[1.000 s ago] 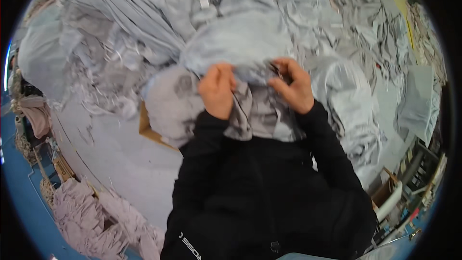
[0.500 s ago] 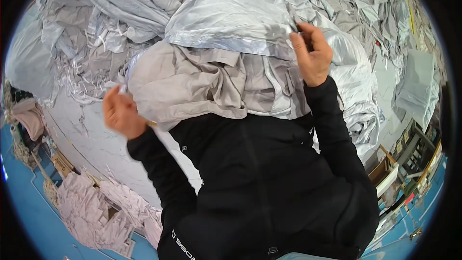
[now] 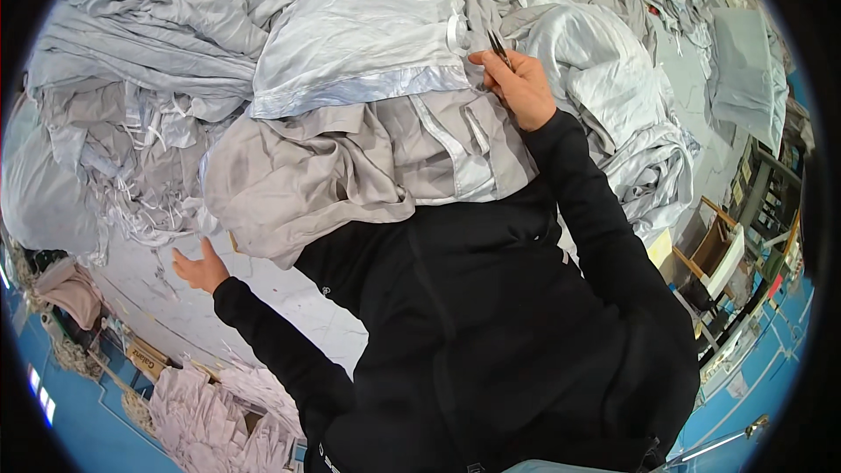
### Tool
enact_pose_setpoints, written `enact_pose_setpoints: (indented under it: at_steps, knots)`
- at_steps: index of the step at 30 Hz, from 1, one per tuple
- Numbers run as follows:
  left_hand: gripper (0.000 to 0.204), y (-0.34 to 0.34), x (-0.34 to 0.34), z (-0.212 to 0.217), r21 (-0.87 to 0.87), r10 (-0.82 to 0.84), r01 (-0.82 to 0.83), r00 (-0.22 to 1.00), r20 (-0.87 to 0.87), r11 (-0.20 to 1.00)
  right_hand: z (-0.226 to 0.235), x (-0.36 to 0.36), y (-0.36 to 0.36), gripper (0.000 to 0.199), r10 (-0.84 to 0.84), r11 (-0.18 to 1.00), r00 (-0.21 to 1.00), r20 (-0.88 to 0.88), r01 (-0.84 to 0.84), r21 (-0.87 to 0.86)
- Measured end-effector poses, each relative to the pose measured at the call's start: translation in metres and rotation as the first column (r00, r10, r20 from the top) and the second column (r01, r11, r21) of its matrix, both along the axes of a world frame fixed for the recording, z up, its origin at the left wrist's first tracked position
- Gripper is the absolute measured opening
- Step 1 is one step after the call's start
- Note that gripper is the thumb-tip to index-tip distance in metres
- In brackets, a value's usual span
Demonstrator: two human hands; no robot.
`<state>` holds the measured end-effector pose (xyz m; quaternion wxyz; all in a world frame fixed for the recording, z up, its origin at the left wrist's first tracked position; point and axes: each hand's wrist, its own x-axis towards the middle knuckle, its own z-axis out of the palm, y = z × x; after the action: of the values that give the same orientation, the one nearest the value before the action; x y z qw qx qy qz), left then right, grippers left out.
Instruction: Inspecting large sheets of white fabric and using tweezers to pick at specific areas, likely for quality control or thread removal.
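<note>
Grey cloth (image 3: 298, 171) lies bunched across the near edge of the table, against the person's black top (image 3: 491, 315); pale blue cloth (image 3: 368, 17) with a shinier band along its hem overlaps it from behind, and whether the two are joined I cannot tell. To its left, the left hand (image 3: 203, 268) hangs near the tabletop, fingers spread; to its right, the right hand (image 3: 519, 88) pinches dark snips (image 3: 499, 50) between thumb and fingers, tips pointing up, just beside the pale blue cloth.

At lower left sits a cardboard box (image 3: 146, 355), its contents hidden; at far right stands an open wooden box (image 3: 714, 250), its inside too small to make out.

Heaped grey fabric (image 3: 158, 79) covers the table's upper left; the bare tabletop (image 3: 140, 298) is whitish with thin dark veins; pink cloth (image 3: 188, 420) lies piled below it, over blue floor (image 3: 114, 438); a pale, flat cushion-like piece (image 3: 745, 79) lies at upper right.
</note>
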<state>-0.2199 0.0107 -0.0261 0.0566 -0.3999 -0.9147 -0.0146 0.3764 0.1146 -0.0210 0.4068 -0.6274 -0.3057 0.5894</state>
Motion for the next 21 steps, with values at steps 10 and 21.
enact_pose_setpoints:
  at_steps: [10,21]
  knots:
    - [0.051,0.094,0.285,0.091,0.601,-0.908,0.681,0.333,0.256,0.419,0.035,-0.011,-0.001,0.014,-0.058,0.998,0.981,-0.185,0.062,0.018]
    - [0.044,0.128,0.333,0.047,0.640,-0.875,0.694,0.479,-0.070,0.329,0.118,0.015,-0.021,0.013,-0.189,0.904,0.932,-0.309,0.288,0.315]
